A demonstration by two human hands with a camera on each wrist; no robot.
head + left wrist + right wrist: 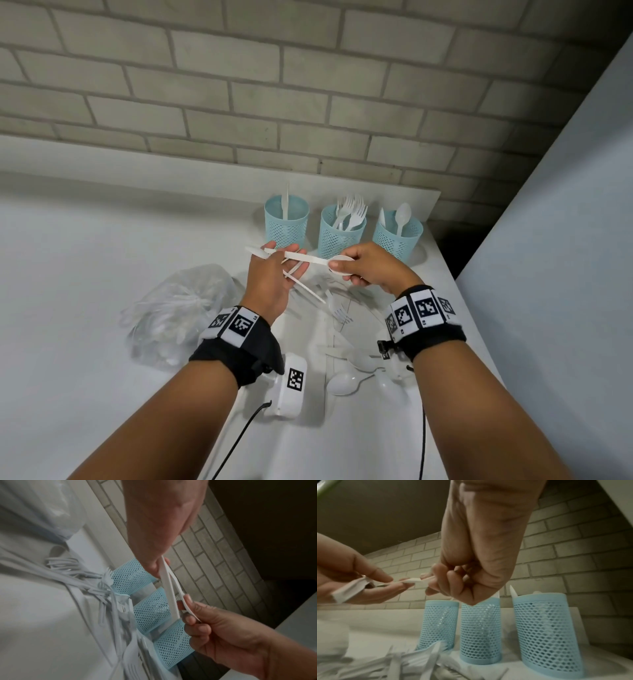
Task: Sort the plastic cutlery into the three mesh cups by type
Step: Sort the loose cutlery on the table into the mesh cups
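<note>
The right hand (368,270) pinched the bowl of a white spoon (320,262) above the counter (85,274). The left hand (274,277) held several more cutlery pieces. Three blue mesh cups (340,228) stood by the counter's back edge

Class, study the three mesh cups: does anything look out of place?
Yes. The right cup holds a spoon beside a pointed blade-like piece resembling the knife in the left cup. It looks mis-sorted, though its type is hard to confirm.

text: none legible | wrist bands (423,310): coded square markers only
</note>
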